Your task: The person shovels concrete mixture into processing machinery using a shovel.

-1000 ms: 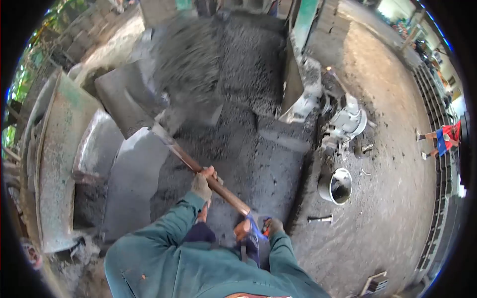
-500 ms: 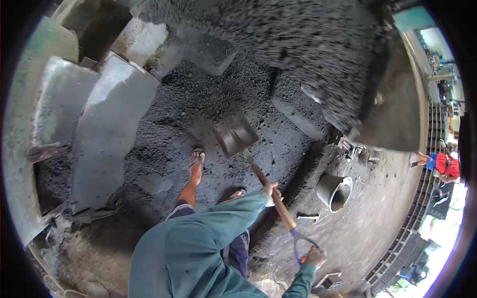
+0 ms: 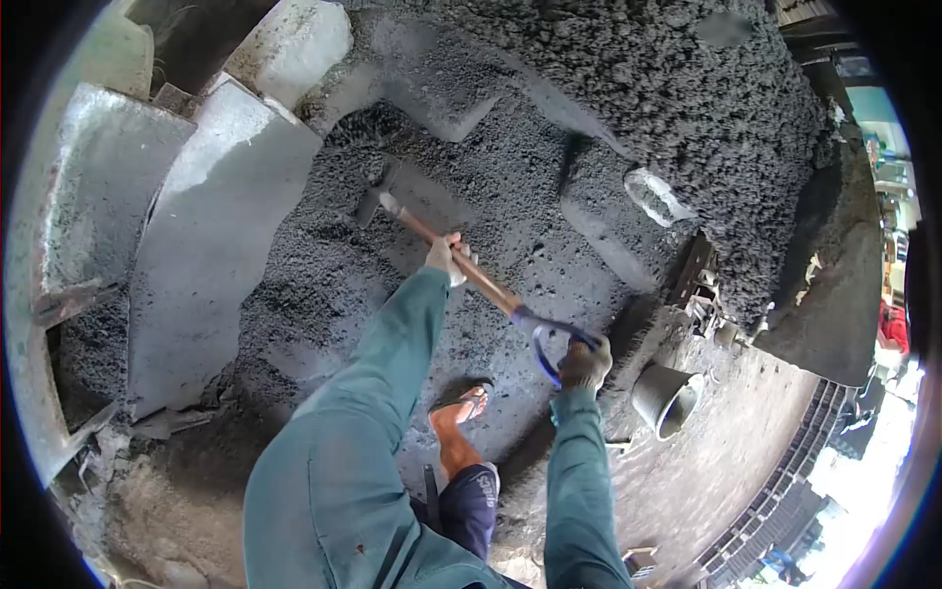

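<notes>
Both my hands are closed on a shovel. My left hand [image 3: 449, 259], in a pale glove, wraps round its wooden shaft [image 3: 488, 287] partway down. My right hand [image 3: 586, 363], also gloved, grips the blue D-shaped handle [image 3: 545, 341] at the top end. The shovel blade [image 3: 369, 206] points away to the upper left. It meets loose dark grit [image 3: 363, 133], and part of the blade is hard to make out. Under the shaft, the floor is coated with the same dark material. One of my feet [image 3: 457, 404], in a flip-flop, stands behind the shovel.
A big heap of dark, lumpy mix [image 3: 677, 108] rises at the upper right beside a dark upright panel [image 3: 834, 265]. Grey slabs [image 3: 211, 245] line the left. A bucket [image 3: 662, 401] lies tilted on the right-hand ledge, near a partly hidden tool [image 3: 618, 445]. Bright surroundings show far right.
The shovel has swung forward and left, its blade moving from the smooth floor to the grit. Both hands have gone forward with it, still gripping. The distant person in red is now mostly hidden.
</notes>
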Action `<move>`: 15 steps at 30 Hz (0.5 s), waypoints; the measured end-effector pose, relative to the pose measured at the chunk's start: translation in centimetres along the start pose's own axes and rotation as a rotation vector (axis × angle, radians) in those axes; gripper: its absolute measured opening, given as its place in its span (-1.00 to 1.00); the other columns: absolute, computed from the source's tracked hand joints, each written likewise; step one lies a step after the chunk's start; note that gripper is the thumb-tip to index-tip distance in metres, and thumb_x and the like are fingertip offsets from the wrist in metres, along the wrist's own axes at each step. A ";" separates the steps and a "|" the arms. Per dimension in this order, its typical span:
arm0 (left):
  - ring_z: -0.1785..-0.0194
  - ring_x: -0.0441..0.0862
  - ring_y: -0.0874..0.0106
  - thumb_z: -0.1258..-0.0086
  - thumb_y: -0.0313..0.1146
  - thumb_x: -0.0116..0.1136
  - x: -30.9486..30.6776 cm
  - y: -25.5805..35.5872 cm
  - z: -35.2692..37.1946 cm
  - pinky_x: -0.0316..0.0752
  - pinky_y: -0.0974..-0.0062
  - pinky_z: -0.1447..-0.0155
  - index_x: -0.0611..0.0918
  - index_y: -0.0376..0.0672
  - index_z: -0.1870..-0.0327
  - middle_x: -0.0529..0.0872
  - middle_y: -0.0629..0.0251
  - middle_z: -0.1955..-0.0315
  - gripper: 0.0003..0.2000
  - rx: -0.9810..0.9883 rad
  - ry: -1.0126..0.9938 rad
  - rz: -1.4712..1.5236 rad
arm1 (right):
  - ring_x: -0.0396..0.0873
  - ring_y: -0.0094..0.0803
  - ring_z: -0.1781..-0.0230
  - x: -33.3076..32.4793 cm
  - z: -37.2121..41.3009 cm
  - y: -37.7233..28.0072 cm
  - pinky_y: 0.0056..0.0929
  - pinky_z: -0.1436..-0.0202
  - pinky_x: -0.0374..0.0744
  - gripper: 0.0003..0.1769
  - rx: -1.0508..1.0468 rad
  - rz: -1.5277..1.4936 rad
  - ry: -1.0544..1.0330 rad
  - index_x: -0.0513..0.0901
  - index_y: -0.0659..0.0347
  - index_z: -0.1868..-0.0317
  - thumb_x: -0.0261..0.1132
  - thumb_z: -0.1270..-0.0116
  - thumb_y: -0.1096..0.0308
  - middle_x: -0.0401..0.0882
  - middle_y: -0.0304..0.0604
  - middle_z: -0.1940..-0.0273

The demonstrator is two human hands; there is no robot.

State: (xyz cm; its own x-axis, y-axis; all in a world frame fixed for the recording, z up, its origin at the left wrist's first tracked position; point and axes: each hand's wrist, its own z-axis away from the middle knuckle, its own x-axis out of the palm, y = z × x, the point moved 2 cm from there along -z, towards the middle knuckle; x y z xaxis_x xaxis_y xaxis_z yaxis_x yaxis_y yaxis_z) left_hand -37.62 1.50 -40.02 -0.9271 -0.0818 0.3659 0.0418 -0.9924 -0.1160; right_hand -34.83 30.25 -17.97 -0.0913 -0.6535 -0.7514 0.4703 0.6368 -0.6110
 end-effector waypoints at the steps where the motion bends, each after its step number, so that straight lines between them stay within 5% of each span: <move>1: 0.56 0.36 0.35 -0.41 -0.37 0.11 -1.0 -1.5 3.0 0.45 0.19 0.25 0.37 -0.04 0.44 0.39 0.38 0.63 -0.79 0.031 0.065 -0.031 | 0.62 -0.40 0.43 -1.4 0.5 2.4 -0.37 0.27 0.62 -0.80 0.159 -0.107 -0.051 0.66 0.24 0.14 0.32 -0.18 0.54 0.66 -0.15 0.39; 2: 0.56 0.37 0.34 -0.41 -0.37 0.12 -2.3 -2.4 5.6 0.46 0.18 0.24 0.38 -0.03 0.45 0.40 0.39 0.61 -0.79 0.073 0.127 -0.070 | 0.60 -0.40 0.47 -2.5 1.5 4.6 -0.37 0.33 0.62 -0.82 0.321 -0.226 -0.105 0.66 0.24 0.17 0.31 -0.19 0.56 0.65 -0.15 0.40; 4: 0.50 0.43 0.33 -0.40 -0.27 0.17 -10.5 -3.7 4.2 0.49 0.12 0.19 0.42 -0.02 0.41 0.45 0.38 0.53 -0.80 -0.045 -0.161 -0.136 | 0.55 -0.40 0.58 -5.2 5.3 9.6 -0.38 0.51 0.58 -0.85 0.384 -0.510 -0.116 0.62 0.26 0.18 0.30 -0.22 0.54 0.63 -0.15 0.42; 6: 0.42 0.47 0.35 -0.38 -0.11 0.20 -14.4 -5.6 11.1 0.50 0.07 0.15 0.45 0.00 0.35 0.47 0.37 0.46 -0.76 0.067 0.112 -0.169 | 0.51 -0.39 0.63 -7.5 9.3 19.9 -0.38 0.64 0.52 -0.83 0.298 -0.455 -0.176 0.58 0.30 0.14 0.27 -0.24 0.56 0.60 -0.12 0.42; 9: 0.55 0.40 0.29 -0.45 -0.19 0.11 -20.0 -7.4 20.0 0.49 0.10 0.24 0.38 -0.02 0.52 0.35 0.33 0.67 -0.69 -0.027 0.375 -0.281 | 0.55 -0.34 0.57 -13.9 19.5 19.7 -0.39 0.65 0.53 -0.83 0.674 -0.653 -0.161 0.58 0.30 0.14 0.21 -0.25 0.63 0.62 -0.04 0.38; 10: 0.57 0.40 0.28 -0.44 -0.21 0.10 -25.7 -7.8 19.3 0.48 0.09 0.28 0.36 -0.03 0.54 0.34 0.32 0.68 -0.69 -0.097 0.228 -0.286 | 0.54 -0.32 0.59 -15.7 21.1 20.3 -0.36 0.63 0.53 -0.82 0.711 -0.659 -0.163 0.56 0.28 0.15 0.21 -0.24 0.65 0.60 -0.04 0.39; 15: 0.48 0.44 0.25 -0.37 -0.38 0.18 -20.5 -12.8 33.1 0.51 0.12 0.28 0.48 -0.13 0.31 0.40 0.27 0.54 -0.88 0.021 0.254 -0.327 | 0.45 -0.27 0.61 -21.2 25.2 23.1 -0.28 0.57 0.54 -0.73 0.844 -0.539 -0.142 0.52 0.19 0.17 0.12 -0.19 0.73 0.48 -0.05 0.51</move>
State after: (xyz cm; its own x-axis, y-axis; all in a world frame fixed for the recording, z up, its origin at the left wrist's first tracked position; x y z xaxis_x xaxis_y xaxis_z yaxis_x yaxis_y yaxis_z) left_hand -6.78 12.80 -15.46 -0.9551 0.2609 0.1403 -0.2652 -0.9641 -0.0120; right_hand 0.09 48.54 -9.92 -0.3949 -0.8465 -0.3570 0.8695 -0.2189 -0.4427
